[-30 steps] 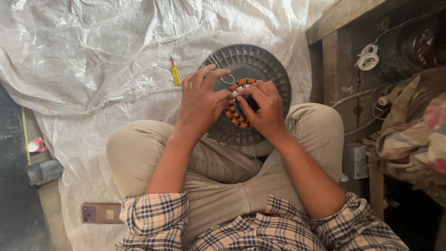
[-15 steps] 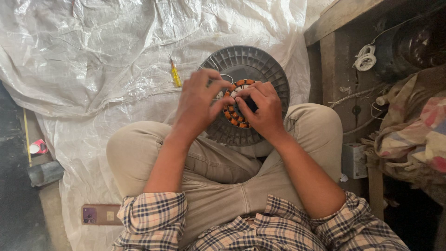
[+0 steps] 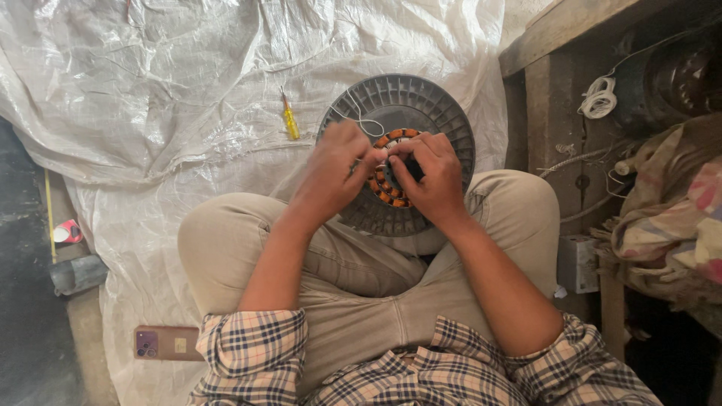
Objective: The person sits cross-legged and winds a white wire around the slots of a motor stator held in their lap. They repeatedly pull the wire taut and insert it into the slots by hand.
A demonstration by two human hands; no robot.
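1. Nearest the camera, both forearms come out of rolled plaid sleeves and angle inward over the crossed legs in beige trousers, meeting above the lap.
2. The left hand (image 3: pixel 335 174) lies palm down, fingers curled toward the middle; its grip pinches a thin white thread (image 3: pixel 362 119) against the winding, and a loop of that thread rises over the disc behind the knuckles.
3. The right hand (image 3: pixel 429 178) is bent at the wrist, its fingers clenched on the inner edge of the copper coil ring (image 3: pixel 385 184), thumb pressing near the left hand's fingertips.
4. The copper coil ring, orange-brown in segments, sits at the centre of a round grey ribbed motor housing (image 3: pixel 410 101), directly under and between both hands; the hands hide much of it. The housing rests on the knees and the sheet.
5. Left of the legs, a flat reddish phone (image 3: pixel 167 343) lies on the floor sheet.
6. Beyond the left hand, a small yellow-handled screwdriver (image 3: pixel 289 119) lies on the crinkled white plastic sheet (image 3: pixel 150 90), near the housing but apart from it.
7. Far right, a white wire bundle (image 3: pixel 599 99) hangs on a dark wooden frame, above a heap of patterned cloth (image 3: pixel 669 225).
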